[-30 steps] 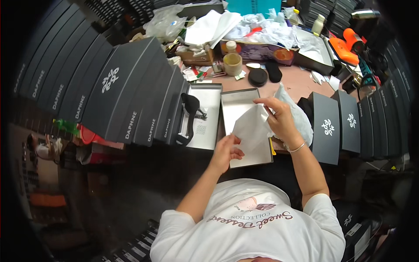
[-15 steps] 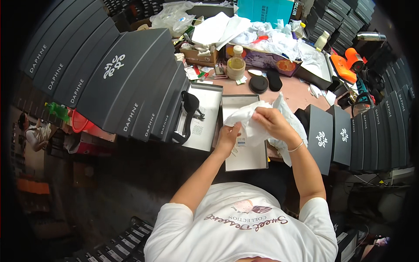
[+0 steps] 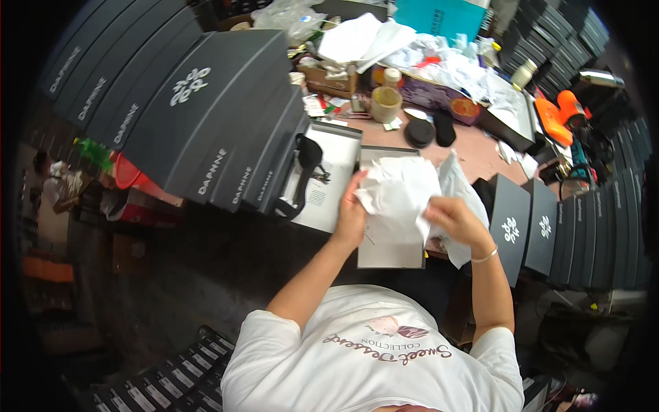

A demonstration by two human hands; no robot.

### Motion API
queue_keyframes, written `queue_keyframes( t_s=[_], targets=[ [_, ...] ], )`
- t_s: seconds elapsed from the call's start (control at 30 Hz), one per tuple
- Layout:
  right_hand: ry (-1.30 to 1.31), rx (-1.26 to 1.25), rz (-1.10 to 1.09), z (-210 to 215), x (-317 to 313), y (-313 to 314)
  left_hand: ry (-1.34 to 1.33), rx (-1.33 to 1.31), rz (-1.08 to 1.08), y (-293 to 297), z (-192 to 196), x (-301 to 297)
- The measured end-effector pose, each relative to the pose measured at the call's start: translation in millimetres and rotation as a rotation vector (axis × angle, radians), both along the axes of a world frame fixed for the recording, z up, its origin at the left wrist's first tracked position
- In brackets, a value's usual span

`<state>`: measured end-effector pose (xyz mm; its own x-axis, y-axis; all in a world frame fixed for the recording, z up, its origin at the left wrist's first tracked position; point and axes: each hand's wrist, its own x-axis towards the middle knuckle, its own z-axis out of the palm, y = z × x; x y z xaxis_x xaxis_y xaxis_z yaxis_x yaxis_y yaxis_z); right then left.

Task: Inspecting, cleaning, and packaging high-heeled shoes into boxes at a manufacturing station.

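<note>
A crumpled sheet of white tissue paper [image 3: 401, 192] is spread between my hands, over an open grey shoebox part [image 3: 391, 257]. My left hand [image 3: 351, 216] grips the sheet's left edge, its fingers partly behind the paper. At the lower right edge my right hand [image 3: 454, 218] pinches the paper with fingers curled in. Just left of it, a black strappy sandal [image 3: 307, 161] lies in a second open box part with a white inside [image 3: 343, 147]. Beside my right hand rests a pale crumpled wrapping sheet [image 3: 458, 185].
Stacked dark grey shoeboxes [image 3: 226, 96] wall the left side; more boxes [image 3: 510, 213] stand at right. Behind are a jar [image 3: 386, 104], a round black lid [image 3: 419, 132], a heap of white paper [image 3: 446, 72] and an orange tool [image 3: 553, 121]. Far left, another person [image 3: 58, 185] is visible.
The bunched tissue paper has been opened into a wider sheet. My right hand has moved down to its lower right edge; my left hand has shifted to its left edge.
</note>
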<state>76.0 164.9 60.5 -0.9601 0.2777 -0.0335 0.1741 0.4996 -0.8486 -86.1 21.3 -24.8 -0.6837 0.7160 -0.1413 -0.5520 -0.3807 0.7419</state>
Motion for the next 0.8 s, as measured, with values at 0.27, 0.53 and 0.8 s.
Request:
queue_keyframes(
  t_s=[0.27, 0.53, 0.8],
  targets=[
    [-0.01, 0.097, 0.039, 19.7, -121.1, -3.1, 1.217, -0.322, -0.199, -61.5, -21.1, 26.7],
    [-0.121, -0.593, -0.065, -119.0, -280.5, -12.4, 1.055, -0.184, -0.141, -63.2, -22.0, 20.4],
    [0.096, -0.514, -0.22, -72.9, -215.0, -10.8, -0.013, -0.018, -0.119, -59.2, -45.6, 8.7]
  ],
)
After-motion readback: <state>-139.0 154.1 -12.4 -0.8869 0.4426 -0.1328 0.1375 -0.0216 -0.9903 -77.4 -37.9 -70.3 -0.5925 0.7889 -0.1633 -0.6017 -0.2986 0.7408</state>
